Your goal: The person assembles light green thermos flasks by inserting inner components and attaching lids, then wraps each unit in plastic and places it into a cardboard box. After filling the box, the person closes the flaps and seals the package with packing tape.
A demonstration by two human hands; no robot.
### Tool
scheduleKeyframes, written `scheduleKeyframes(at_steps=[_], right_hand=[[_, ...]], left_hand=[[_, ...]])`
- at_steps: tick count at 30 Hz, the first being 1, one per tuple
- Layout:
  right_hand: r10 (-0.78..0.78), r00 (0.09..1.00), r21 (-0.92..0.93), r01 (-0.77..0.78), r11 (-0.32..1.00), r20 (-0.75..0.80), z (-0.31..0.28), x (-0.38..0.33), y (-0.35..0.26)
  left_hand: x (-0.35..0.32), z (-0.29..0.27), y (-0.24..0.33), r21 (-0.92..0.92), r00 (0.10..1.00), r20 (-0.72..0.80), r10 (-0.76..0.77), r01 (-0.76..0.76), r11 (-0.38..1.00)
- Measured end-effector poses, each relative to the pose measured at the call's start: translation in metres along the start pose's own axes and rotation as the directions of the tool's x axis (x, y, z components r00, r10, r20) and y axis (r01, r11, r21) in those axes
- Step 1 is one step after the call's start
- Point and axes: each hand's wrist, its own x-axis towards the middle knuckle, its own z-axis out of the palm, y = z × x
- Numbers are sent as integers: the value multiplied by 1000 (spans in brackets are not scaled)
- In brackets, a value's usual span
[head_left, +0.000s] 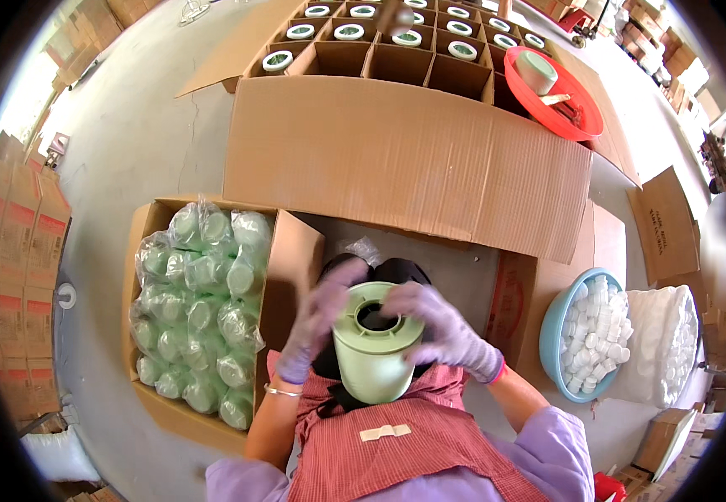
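A pale green canister (375, 372) stands upright between my knees, with a ring-shaped top that has a dark round hole in its middle. My left hand (321, 322), in a light purple glove, is raised at the canister's left side; motion smears its fingers. At the right side, my gloved right hand (447, 326) is curled against the canister, fingertips over the rim and thumb along the wall. To my left, an open carton (292, 268) holds several green containers (204, 314) in clear plastic bags.
Ahead stands a large divided carton (396, 159) with several white-rimmed green containers (348, 32) in its cells. A red basin (580, 109) with a green cup sits on its right corner. At right are a blue basin (551, 335) of small white pieces and a white bag (656, 343).
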Motion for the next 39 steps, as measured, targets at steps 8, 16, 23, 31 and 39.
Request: scheduleKeyframes(at_steps=[8, 16, 23, 31, 39], right_hand=[[167, 986, 122, -165, 979, -5, -6, -4, 1], [241, 969, 402, -202, 893, -49, 4, -22, 6], [-150, 941, -114, 121, 986, -302, 1, 59, -26], [94, 941, 148, -47, 988, -325, 15, 98, -36], [69, 974, -323, -138, 936, -218, -108, 189, -39]], left_hand=[[-7, -8, 12, 109, 993, -47, 108, -102, 989], [-13, -19, 34, 429, 925, 311, 218, -341, 837], [14, -16, 28, -237, 993, 106, 60, -33, 971], [22, 17, 46, 215, 893, -95, 440, -413, 885], [35, -7, 42, 740, 775, 330, 539, -567, 362]])
